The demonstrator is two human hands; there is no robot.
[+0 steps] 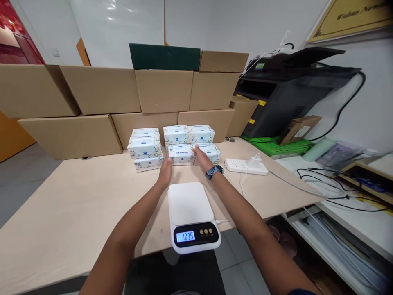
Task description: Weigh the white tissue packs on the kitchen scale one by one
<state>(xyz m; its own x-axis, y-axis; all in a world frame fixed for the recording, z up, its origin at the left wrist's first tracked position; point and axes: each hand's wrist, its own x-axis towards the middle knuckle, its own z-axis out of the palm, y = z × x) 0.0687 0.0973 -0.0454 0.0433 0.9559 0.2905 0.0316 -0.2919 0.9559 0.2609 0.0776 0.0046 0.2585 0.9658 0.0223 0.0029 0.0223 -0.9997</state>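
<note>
Several white tissue packs are stacked at the back of the wooden table point(76, 205). My left hand point(166, 171) and my right hand point(201, 159) reach past a white kitchen scale point(192, 213) to the front middle tissue pack point(180, 155). The left hand rests against its left end, fingers together. The right hand lies flat on its right end and top, fingers stretched out. A blue watch is on my right wrist. The scale's platform is bare and its display reads 1039.
Brown cardboard boxes point(101, 90) are stacked in a wall behind the packs, with a dark green box point(164, 57) on top. A white power strip point(245, 166) with a charger lies right of the packs. A black printer point(288, 90) and loose cables stand at the right.
</note>
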